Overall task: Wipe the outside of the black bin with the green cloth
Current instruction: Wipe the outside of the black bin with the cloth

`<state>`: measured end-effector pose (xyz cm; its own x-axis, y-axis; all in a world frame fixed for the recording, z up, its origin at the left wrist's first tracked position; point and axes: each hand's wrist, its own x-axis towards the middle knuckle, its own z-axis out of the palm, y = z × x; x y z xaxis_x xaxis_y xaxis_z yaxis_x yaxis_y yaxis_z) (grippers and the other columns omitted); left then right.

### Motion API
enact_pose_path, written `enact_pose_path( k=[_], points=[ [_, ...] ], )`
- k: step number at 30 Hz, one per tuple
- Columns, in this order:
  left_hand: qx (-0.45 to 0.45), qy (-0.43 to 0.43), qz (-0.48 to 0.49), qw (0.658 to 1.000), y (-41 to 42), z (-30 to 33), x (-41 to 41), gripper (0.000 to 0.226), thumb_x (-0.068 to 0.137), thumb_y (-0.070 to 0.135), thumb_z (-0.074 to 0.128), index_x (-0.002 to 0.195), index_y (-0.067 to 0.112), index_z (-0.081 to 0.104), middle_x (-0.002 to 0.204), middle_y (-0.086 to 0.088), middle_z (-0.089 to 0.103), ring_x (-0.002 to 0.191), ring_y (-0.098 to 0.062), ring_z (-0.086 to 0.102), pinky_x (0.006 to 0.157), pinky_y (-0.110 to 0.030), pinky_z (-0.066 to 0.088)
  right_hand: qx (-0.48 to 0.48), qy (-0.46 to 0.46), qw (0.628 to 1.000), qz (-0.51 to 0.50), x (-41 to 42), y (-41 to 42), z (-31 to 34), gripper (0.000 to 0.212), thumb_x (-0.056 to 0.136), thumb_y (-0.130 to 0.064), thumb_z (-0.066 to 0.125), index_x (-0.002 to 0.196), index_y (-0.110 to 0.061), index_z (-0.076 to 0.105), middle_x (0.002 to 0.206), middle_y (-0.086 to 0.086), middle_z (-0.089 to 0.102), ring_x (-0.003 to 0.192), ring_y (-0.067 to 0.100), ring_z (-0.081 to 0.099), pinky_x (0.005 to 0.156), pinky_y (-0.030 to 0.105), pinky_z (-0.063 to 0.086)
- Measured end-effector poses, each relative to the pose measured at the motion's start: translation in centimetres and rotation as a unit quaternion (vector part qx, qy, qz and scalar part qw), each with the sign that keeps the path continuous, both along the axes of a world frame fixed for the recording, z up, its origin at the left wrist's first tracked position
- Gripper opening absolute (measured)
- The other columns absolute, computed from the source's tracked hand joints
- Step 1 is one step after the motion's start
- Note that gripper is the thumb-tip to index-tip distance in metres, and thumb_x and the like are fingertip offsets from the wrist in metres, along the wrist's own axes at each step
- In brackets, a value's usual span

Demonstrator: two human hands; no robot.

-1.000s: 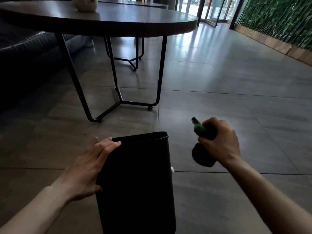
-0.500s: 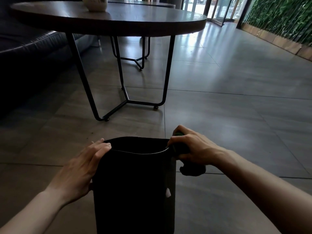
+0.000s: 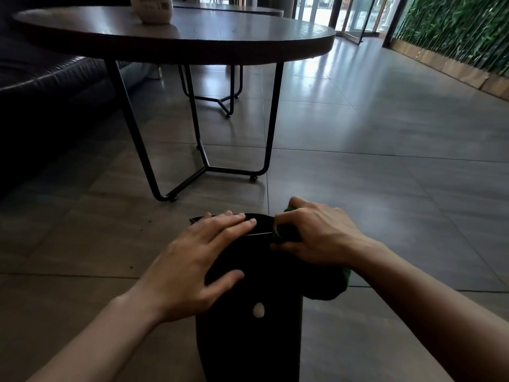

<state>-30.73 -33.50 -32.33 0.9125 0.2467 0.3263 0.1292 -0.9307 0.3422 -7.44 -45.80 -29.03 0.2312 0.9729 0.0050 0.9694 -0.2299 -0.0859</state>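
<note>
Change: left hand (image 3: 192, 260) has shifted from the side onto the rim, fingers (image 3: 234, 220) spread flat, open, bracing | right hand (image 3: 316, 232) closed, gripping green cloth (image 3: 283, 232), now against rim's right edge; wiping likely starting | black bin (image 3: 248, 326) stands on floor (image 3: 385, 188) beneath both hands, long axis vertical, mouth up.

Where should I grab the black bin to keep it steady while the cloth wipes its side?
Probably the black bin rim, from above on the left: it is open and thin enough to pinch, and the right hand presses the green cloth at its right edge.
</note>
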Motion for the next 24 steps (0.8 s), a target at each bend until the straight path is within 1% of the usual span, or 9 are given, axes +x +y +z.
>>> enact_pose_path(
  k=[2, 6, 10, 12, 13, 16, 18, 21, 24],
  points=[
    [0.022, 0.028, 0.004, 0.999, 0.2, -0.9, 0.2, 0.089, 0.086, 0.052, 0.065, 0.157, 0.043, 0.013, 0.162, 0.023, 0.018, 0.152, -0.001, 0.009, 0.125, -0.037, 0.021, 0.02, -0.008, 1.0, -0.014, -0.7, 0.5, -0.2, 0.032, 0.087, -0.07, 0.06, 0.105, -0.044, 0.057, 0.1, -0.008, 0.044, 0.086, 0.018, 0.048, 0.057, 0.029, 0.029],
    [0.014, 0.039, 0.017, 0.999, 1.5, -1.5, -0.2, 0.094, 0.084, 0.053, 0.067, 0.157, 0.045, 0.008, 0.164, 0.024, 0.011, 0.153, -0.003, 0.004, 0.123, -0.042, 0.025, 0.114, -0.002, 0.993, -0.019, -1.8, 0.4, -1.7, 0.037, 0.089, -0.056, 0.066, 0.121, -0.042, 0.055, 0.116, -0.005, 0.046, 0.106, 0.02, 0.054, 0.07, 0.036, 0.051],
    [-0.021, 0.039, 0.032, 0.998, 2.4, -1.7, -0.6, 0.088, 0.086, 0.048, 0.069, 0.156, 0.045, 0.015, 0.164, 0.027, 0.009, 0.153, -0.001, 0.002, 0.124, -0.043, 0.023, 0.327, 0.148, 0.933, 0.038, -4.2, -0.2, -3.7, 0.066, 0.083, -0.033, 0.079, 0.139, -0.028, 0.043, 0.125, -0.003, 0.05, 0.105, 0.019, 0.056, 0.073, 0.04, 0.057],
    [-0.043, 0.038, 0.032, 0.998, 2.7, -1.7, -0.5, 0.082, 0.088, 0.044, 0.067, 0.155, 0.044, 0.019, 0.164, 0.027, 0.011, 0.153, -0.001, 0.003, 0.125, -0.043, 0.019, 0.357, 0.196, 0.91, 0.074, -6.3, -0.1, -5.1, 0.071, 0.081, -0.03, 0.08, 0.138, -0.021, 0.039, 0.131, 0.001, 0.05, 0.112, 0.021, 0.056, 0.086, 0.04, 0.055],
    [-0.057, 0.037, 0.03, 0.997, 2.8, -1.7, -0.5, 0.081, 0.088, 0.041, 0.067, 0.155, 0.045, 0.02, 0.164, 0.027, 0.012, 0.153, -0.001, 0.003, 0.125, -0.042, 0.017, 0.348, 0.197, 0.912, 0.087, -7.3, -0.1, -6.1, 0.069, 0.081, -0.033, 0.079, 0.136, -0.02, 0.039, 0.136, 0.002, 0.05, 0.121, 0.022, 0.054, 0.094, 0.041, 0.052],
    [-0.092, 0.038, 0.032, 0.994, 3.2, -1.7, -0.4, 0.082, 0.09, 0.022, 0.069, 0.154, 0.046, 0.024, 0.163, 0.026, 0.017, 0.152, 0.001, 0.006, 0.126, -0.041, 0.014, 0.28, 0.095, 0.947, 0.126, -9.2, -0.9, -9.6, 0.063, 0.084, -0.046, 0.073, 0.136, -0.022, 0.047, 0.157, 0.004, 0.041, 0.149, 0.027, 0.034, 0.114, 0.052, 0.038],
    [-0.105, 0.03, 0.047, 0.993, 3.6, -1.7, -0.6, 0.078, 0.092, 0.017, 0.068, 0.153, 0.045, 0.027, 0.162, 0.026, 0.021, 0.151, 0.003, 0.007, 0.126, -0.039, 0.013, 0.246, 0.043, 0.955, 0.161, -9.9, -2.3, -12.2, 0.06, 0.088, -0.052, 0.068, 0.139, -0.025, 0.052, 0.164, 0.007, 0.034, 0.155, 0.031, 0.023, 0.118, 0.059, 0.031],
    [-0.123, 0.026, 0.064, 0.99, 4.0, -1.7, -1.2, 0.077, 0.09, 0.014, 0.07, 0.151, 0.043, 0.032, 0.16, 0.025, 0.026, 0.151, 0.005, 0.008, 0.126, -0.036, 0.011, 0.248, -0.017, 0.945, 0.213, -10.6, -4.4, -15.6, 0.048, 0.089, -0.044, 0.068, 0.134, -0.029, 0.06, 0.161, 0.012, 0.04, 0.151, 0.036, 0.031, 0.112, 0.063, 0.039],
    [-0.134, 0.021, 0.062, 0.989, 3.7, -1.6, -1.2, 0.077, 0.089, 0.011, 0.071, 0.15, 0.041, 0.035, 0.159, 0.024, 0.028, 0.15, 0.005, 0.009, 0.126, -0.034, 0.01, 0.267, -0.091, 0.923, 0.262, -9.8, -5.6, -16.8, 0.029, 0.099, -0.03, 0.065, 0.129, -0.032, 0.065, 0.153, 0.011, 0.05, 0.146, 0.035, 0.042, 0.107, 0.057, 0.047]
  ],
)
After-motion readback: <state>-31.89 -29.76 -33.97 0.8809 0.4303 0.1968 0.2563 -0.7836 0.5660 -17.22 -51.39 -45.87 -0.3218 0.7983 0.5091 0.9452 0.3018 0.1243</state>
